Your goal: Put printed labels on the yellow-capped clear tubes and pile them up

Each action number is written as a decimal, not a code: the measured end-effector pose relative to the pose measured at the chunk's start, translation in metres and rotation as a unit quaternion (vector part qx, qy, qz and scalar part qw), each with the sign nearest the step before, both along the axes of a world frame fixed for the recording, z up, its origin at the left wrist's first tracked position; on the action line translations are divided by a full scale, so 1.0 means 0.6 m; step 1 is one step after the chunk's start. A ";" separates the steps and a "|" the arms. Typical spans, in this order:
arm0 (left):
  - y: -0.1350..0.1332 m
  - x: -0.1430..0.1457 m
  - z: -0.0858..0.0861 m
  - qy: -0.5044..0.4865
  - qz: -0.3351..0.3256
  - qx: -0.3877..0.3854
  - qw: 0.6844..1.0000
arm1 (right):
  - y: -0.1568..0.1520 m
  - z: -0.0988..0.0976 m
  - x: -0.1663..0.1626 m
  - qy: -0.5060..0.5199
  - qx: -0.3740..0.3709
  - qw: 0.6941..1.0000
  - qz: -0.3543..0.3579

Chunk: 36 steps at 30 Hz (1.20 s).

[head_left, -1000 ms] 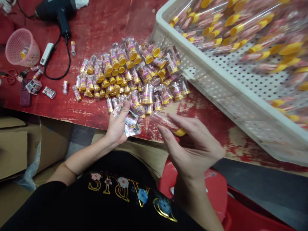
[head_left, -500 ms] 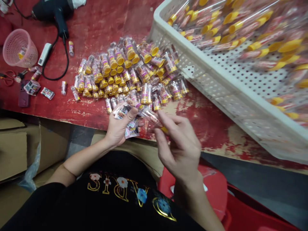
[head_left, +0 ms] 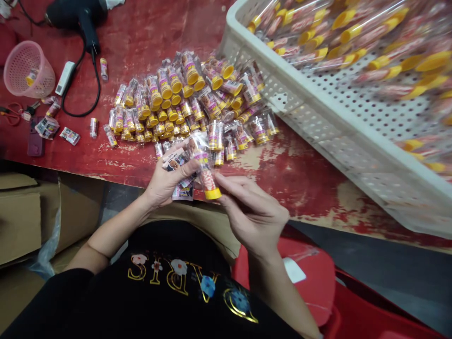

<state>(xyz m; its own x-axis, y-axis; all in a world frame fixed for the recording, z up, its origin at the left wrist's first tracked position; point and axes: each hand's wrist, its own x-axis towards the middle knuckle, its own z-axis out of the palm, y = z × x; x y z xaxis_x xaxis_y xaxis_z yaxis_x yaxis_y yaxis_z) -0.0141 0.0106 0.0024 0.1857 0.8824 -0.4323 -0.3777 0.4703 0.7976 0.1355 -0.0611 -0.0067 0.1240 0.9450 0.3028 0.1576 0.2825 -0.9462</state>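
My left hand is closed on a small stack of printed plastic sleeves, with the thumb on top. Beside that thumb is a clear tube with a yellow cap and small pink-and-white pieces inside. A clear printed sleeve surrounds the tube's upper part. My right hand pinches the tube near its capped end, which points down toward me. Just beyond both hands lies a pile of sleeved tubes with yellow caps.
A white perforated crate at the right holds many yellow-capped tubes. A dark heat gun with a cord lies at the back left. Near it are a pink basket, red-handled scissors and a purple phone-like object. A red stool stands below the table.
The tube has moved left and turned more upright, up against my left thumb, with the sleeve now around its upper part. My right hand has moved left with it.
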 end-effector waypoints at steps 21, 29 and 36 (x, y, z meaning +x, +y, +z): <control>-0.032 -0.007 -0.005 0.021 -0.049 0.037 0.998 | 0.011 -0.020 -0.036 -0.046 0.039 0.983 -0.172; -0.031 -0.013 -0.012 0.024 -0.071 0.013 0.997 | 0.010 -0.025 -0.038 -0.054 0.030 0.984 -0.166; -0.031 -0.006 -0.005 0.018 -0.054 -0.020 0.998 | 0.009 -0.030 -0.046 -0.049 0.040 0.981 -0.181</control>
